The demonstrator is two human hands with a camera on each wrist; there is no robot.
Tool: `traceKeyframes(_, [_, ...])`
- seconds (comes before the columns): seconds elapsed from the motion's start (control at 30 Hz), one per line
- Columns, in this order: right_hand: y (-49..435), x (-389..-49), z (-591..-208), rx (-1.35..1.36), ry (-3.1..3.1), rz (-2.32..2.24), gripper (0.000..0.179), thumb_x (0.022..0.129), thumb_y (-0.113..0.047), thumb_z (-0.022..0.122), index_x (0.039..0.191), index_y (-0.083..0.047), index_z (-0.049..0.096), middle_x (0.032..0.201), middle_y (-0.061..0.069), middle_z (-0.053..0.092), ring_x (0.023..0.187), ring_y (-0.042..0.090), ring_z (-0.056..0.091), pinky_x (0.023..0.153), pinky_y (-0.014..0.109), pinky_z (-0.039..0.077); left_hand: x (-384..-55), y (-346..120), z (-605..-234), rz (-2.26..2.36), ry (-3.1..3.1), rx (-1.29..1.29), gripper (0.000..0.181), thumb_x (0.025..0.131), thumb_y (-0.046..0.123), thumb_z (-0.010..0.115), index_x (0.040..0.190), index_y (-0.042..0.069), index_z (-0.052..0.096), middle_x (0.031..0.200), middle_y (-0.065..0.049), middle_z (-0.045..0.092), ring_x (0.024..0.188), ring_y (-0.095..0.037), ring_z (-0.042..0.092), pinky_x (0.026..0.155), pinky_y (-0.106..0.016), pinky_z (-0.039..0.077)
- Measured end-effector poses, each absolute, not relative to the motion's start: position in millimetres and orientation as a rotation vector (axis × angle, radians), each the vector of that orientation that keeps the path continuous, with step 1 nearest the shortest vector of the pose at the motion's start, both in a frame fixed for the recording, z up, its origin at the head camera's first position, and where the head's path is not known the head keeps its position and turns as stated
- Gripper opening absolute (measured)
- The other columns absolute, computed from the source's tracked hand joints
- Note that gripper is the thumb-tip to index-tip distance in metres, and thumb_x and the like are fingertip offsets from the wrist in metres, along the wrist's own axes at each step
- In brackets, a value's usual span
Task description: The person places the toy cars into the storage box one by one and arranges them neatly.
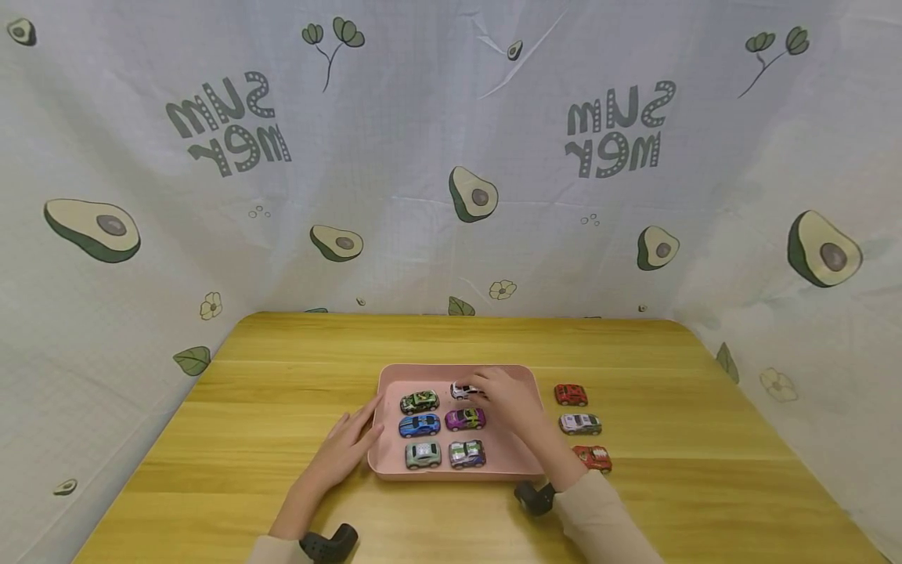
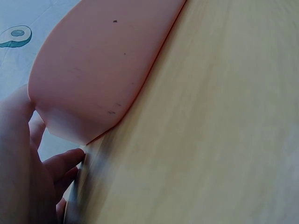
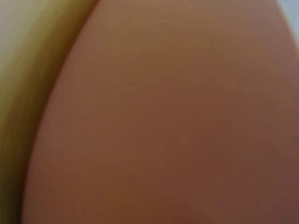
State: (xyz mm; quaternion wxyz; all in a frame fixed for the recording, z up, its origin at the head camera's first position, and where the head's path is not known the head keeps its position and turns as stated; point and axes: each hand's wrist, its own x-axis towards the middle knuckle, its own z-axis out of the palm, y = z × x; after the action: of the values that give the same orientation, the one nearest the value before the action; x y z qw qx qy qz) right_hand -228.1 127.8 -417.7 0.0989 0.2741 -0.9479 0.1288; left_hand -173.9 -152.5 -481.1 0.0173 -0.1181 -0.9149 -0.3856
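A pink tray (image 1: 507,462) lies on the table with several small toy cars in it. My right hand (image 1: 502,395) reaches over its far right part, fingertips pinching a white toy car (image 1: 461,391) that they partly cover. Nearby in the tray are a purple car (image 1: 466,419), a green camouflage car (image 1: 419,403), a blue car (image 1: 419,425), a pale green car (image 1: 423,455) and a silver-green car (image 1: 467,453). At the tray's left side my left hand (image 1: 344,448) touches the rim with fingers extended. The left wrist view shows this hand (image 2: 39,172) at the tray's corner.
Right of the tray stand a red car (image 1: 571,395), a white car (image 1: 580,424) and another red car (image 1: 593,457), partly behind the right forearm. The wooden table (image 1: 282,392) ends at a printed curtain (image 1: 409,180). A blurred surface fills most of the right wrist view.
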Motion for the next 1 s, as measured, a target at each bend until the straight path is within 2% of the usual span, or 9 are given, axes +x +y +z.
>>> traceKeyframes(0.1, [118.8, -231.5, -420.5, 0.846, -2.832, 0.378, 0.021, 0.085, -0.019, 0.063, 0.105, -0.022, 0.066, 0.106, -0.004, 0.065, 0.103, 0.016, 0.06, 0.083, 0.032, 0.052, -174.2, -152.4, -481.6, -1.187, -2.847, -0.37, 0.053, 0.095, 0.039, 0.042, 0.143, 0.023, 0.029, 0.144, -0.01, 0.037, 0.133, -0.028, 0.035, 0.115, -0.05, 0.011])
traceKeyframes(0.23, [112.1, -237.3, -425.7, 0.899, -2.84, 0.39, 0.02, 0.085, -0.015, 0.063, 0.104, -0.018, 0.066, 0.107, -0.001, 0.065, 0.104, 0.018, 0.059, 0.088, 0.034, 0.05, -173.9, -152.6, -481.3, -1.187, -2.847, -0.37, 0.053, 0.095, 0.039, 0.042, 0.143, 0.024, 0.029, 0.144, -0.01, 0.037, 0.133, -0.029, 0.035, 0.115, -0.05, 0.012])
traceKeyframes(0.6, [107.9, -243.3, -433.9, 0.906, -2.898, 0.403, 0.022, 0.082, -0.01, 0.064, 0.103, -0.016, 0.067, 0.107, 0.003, 0.065, 0.102, 0.022, 0.06, 0.087, 0.038, 0.051, -173.0, -151.9, -481.2, -1.199, -2.851, -0.35, 0.053, 0.095, 0.04, 0.042, 0.143, 0.024, 0.029, 0.144, -0.009, 0.037, 0.134, -0.028, 0.034, 0.115, -0.05, 0.011])
traceKeyframes(1.0, [107.8, -246.3, -439.6, 0.919, -2.874, 0.404, 0.019, 0.083, -0.01, 0.063, 0.101, -0.016, 0.067, 0.102, 0.0, 0.066, 0.099, 0.018, 0.06, 0.086, 0.034, 0.051, -173.6, -152.4, -481.8, -1.193, -2.859, -0.355, 0.053, 0.095, 0.041, 0.041, 0.144, 0.026, 0.028, 0.145, -0.009, 0.037, 0.134, -0.029, 0.033, 0.115, -0.05, 0.01])
